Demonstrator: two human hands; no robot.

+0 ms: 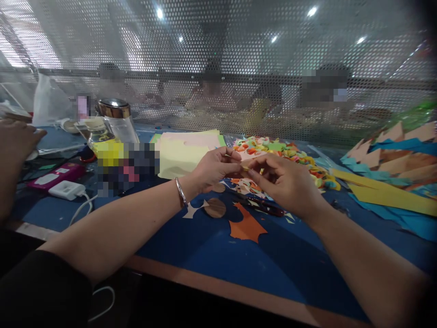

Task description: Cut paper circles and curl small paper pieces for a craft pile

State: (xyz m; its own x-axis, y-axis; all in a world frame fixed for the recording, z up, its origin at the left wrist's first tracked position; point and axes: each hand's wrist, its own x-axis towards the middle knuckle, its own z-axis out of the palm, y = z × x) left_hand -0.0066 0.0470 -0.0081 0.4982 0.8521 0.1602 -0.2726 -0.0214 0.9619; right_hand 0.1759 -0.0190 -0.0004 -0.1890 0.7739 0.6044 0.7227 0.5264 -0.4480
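My left hand (pixel 217 167), with a bracelet at its wrist, meets my right hand (pixel 287 180) over the blue table. Fingertips of both hands pinch a small yellow piece (pixel 245 168) that looks like paper; fingers partly hide it. Below them lie dark-handled scissors (pixel 268 207) among small paper scraps. Nearer to me are an orange paper offcut (pixel 246 225), a round wooden disc (pixel 215 207) and a pale cut scrap (pixel 194 211). Behind my hands rises a heap of colourful small paper pieces (pixel 273 146).
Pale yellow paper sheets (pixel 180 157) lie behind my left hand. Leftward stand a lidded bottle (pixel 119 123), a purple power strip (pixel 56 176) and a white charger (pixel 67 190). Spiky paper stacks (pixel 392 157) sit at right. Another person's hand (pixel 20 141) shows far left. A perforated screen (pixel 218 59) backs the table.
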